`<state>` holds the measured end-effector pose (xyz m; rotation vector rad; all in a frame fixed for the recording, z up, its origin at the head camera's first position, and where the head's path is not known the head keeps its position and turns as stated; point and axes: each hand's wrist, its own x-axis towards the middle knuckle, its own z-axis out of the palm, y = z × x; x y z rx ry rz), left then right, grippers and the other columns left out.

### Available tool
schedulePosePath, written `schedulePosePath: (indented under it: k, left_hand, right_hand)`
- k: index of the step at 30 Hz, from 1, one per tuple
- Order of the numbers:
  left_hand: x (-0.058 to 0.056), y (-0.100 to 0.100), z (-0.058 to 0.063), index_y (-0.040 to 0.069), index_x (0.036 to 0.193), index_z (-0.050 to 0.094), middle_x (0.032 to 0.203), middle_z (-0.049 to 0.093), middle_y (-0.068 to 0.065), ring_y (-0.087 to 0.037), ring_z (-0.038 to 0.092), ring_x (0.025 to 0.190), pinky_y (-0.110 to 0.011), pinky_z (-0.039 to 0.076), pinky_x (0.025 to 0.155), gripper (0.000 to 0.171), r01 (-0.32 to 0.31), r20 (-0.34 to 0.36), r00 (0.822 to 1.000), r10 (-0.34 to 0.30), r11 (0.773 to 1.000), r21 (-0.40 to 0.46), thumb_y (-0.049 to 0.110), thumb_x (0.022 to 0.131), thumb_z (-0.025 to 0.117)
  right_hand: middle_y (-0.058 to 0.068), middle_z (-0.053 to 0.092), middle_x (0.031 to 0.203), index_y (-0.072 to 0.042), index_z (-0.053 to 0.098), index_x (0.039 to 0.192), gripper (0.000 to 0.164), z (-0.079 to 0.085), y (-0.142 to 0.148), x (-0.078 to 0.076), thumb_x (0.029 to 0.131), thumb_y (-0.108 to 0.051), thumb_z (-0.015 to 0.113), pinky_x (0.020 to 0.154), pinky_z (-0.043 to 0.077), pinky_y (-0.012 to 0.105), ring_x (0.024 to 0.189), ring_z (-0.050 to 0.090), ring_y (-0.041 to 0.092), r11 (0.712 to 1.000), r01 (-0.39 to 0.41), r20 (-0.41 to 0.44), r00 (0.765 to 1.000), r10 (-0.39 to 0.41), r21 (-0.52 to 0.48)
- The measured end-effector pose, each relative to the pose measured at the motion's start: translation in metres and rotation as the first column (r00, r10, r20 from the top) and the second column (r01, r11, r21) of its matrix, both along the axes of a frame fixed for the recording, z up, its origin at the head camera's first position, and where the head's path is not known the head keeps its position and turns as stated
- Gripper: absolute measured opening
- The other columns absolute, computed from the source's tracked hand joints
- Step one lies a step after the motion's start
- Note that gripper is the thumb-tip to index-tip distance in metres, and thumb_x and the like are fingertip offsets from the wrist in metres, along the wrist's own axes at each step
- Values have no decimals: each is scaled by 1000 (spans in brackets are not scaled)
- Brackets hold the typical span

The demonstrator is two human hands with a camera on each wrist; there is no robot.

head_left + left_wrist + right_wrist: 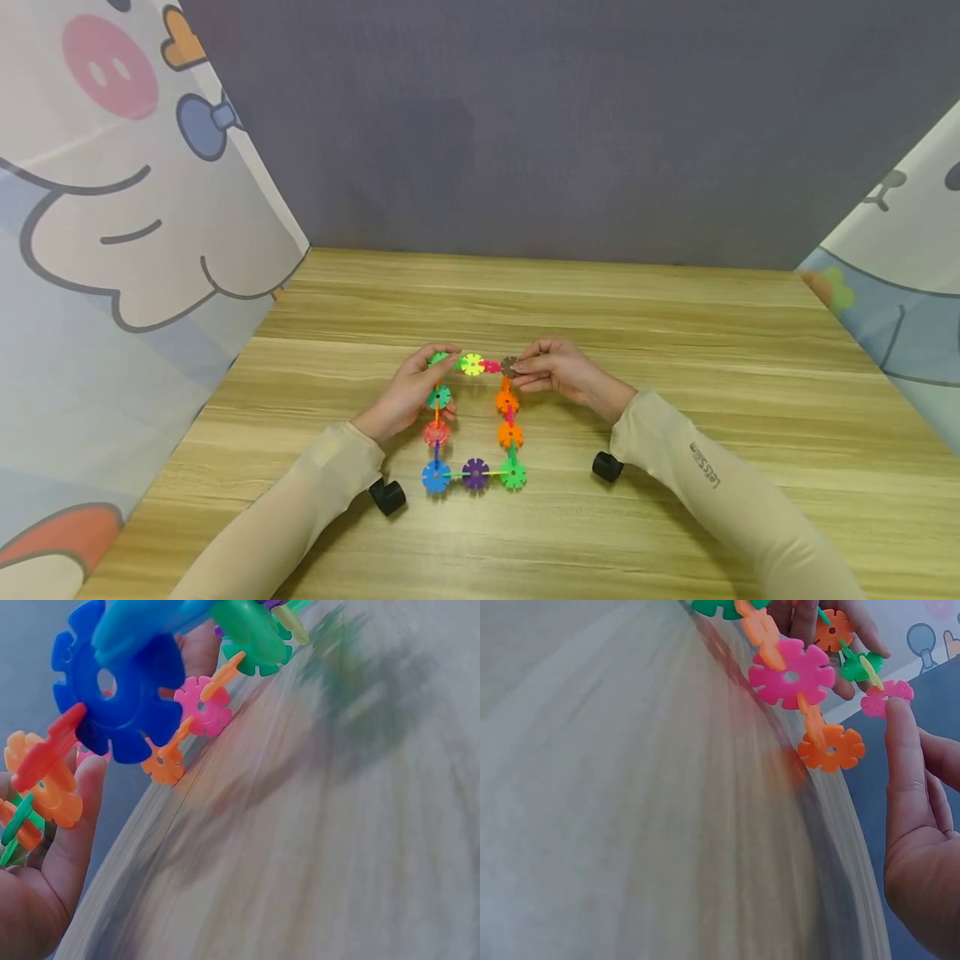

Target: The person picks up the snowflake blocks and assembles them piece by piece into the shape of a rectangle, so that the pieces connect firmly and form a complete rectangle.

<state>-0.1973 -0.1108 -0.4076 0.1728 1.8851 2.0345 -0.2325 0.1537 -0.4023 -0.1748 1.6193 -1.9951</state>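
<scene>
Notched plastic snowflake discs, slotted edge to edge, form a rectangular ring in the head view. A blue disc (436,477), purple disc (476,473) and green disc (513,474) make its near side. At the far left corner, my left hand (408,387) grips the ring, its thumb over a green disc (438,359) and fingertips showing inside the left side. My right hand (562,371) pinches a brownish disc (509,367) at the far right corner. A pink disc (887,697) is by a right fingertip in the right wrist view. The fingers partly hide both corners.
The ring is over a wood-grain table (675,350). A dark grey panel (525,125) stands behind it, with a cartoon-printed sheet (150,250) on the left and another sheet (915,250) on the right. Black wrist-worn pieces (388,497) show by the sleeves.
</scene>
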Motion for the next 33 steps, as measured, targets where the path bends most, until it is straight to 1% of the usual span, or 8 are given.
schedulePosePath:
  k: [6,14,21,24,30,33]
  left_hand:
    - [-1,0,-1,0,141,42,147,37,-25,-15,63,49,-32,59,53,41,2,-2,1000,-3,1000,-8,24,108,47]
    - [1,2,-1,0,138,44,150,35,-25,-16,63,50,-33,59,52,40,-10,2,1000,10,1000,-4,24,107,49]
    - [1,4,0,-1,138,44,150,36,-25,-16,63,50,-35,60,53,39,-10,-3,1000,10,1000,-7,23,107,48]
    - [0,6,-1,-2,137,45,149,36,-25,-16,63,50,-34,59,53,38,-10,-1,1000,10,1000,-8,21,107,48]
    - [-2,8,-2,-4,137,45,146,40,-25,-14,60,47,-30,57,49,38,-22,8,1000,22,1000,-6,19,106,48]
    - [-2,9,-2,-5,137,45,142,43,-25,-14,61,50,-30,58,51,38,-30,10,999,30,1000,3,17,106,48]
  right_hand:
    - [10,73,85,-4,64,88,22,-1,-3,4,97,12,51,71,61,29,75,73,17,1000,14,-5,1000,-14,-21]
    - [10,73,81,-4,62,86,23,-1,-9,8,97,12,50,70,61,28,72,73,17,995,75,27,997,-74,-64]
    - [12,72,82,0,59,91,19,-2,-11,8,97,13,48,71,60,27,74,73,17,991,101,31,995,-99,-87]
    - [12,71,83,2,58,93,17,-3,-11,7,97,14,48,71,60,26,74,73,17,989,119,34,993,-116,-89]
    - [13,72,81,1,61,89,19,-8,-12,8,96,15,49,69,60,27,72,73,18,985,149,49,988,-145,-86]
    - [11,72,82,0,62,88,19,-10,-12,10,96,14,51,70,60,27,73,73,18,985,154,39,988,-151,-76]
